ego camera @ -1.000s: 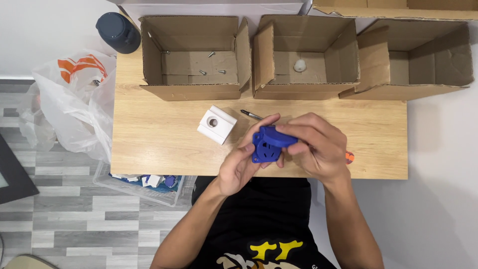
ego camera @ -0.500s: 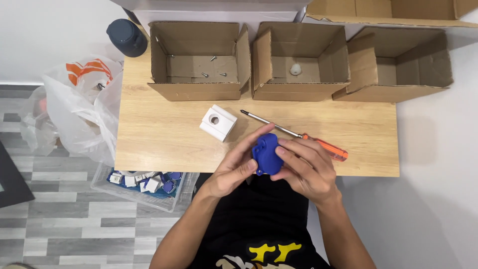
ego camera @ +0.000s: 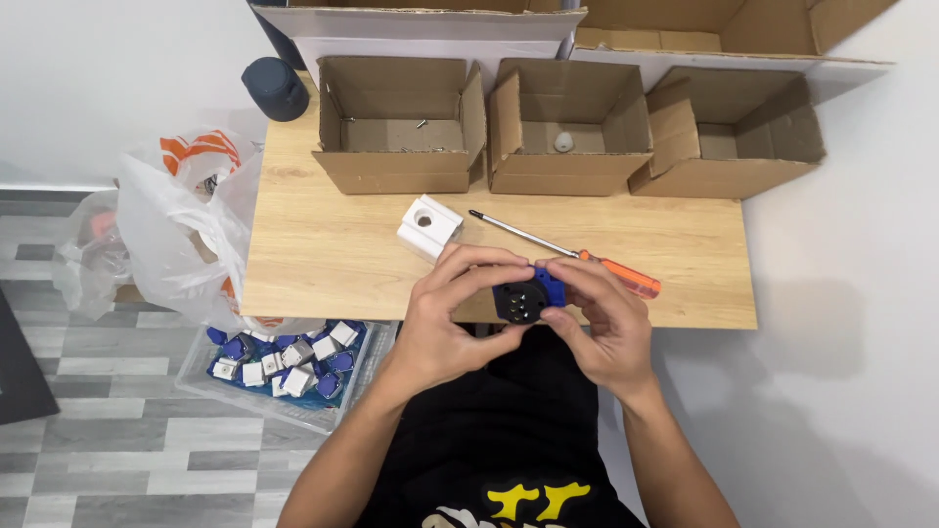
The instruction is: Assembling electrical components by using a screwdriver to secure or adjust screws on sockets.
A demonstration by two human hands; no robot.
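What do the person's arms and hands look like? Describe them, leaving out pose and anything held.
Both forearms are bare, with no sleeves reaching them. The left hand and right hand wear no gloves, and no rings, watch or wristband can be seen. The black shirt carries a yellow print low on the front.

Looking like a small home workshop: sorting boxes [ego camera: 401, 127] standing on a wooden table [ego camera: 323, 254], parts bin [ego camera: 284, 367] sitting on the floor.

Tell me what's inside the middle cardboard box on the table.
The middle cardboard box holds one small pale rounded piece on its floor. The near front wall hides the front strip of the floor, so anything lying there cannot be seen.
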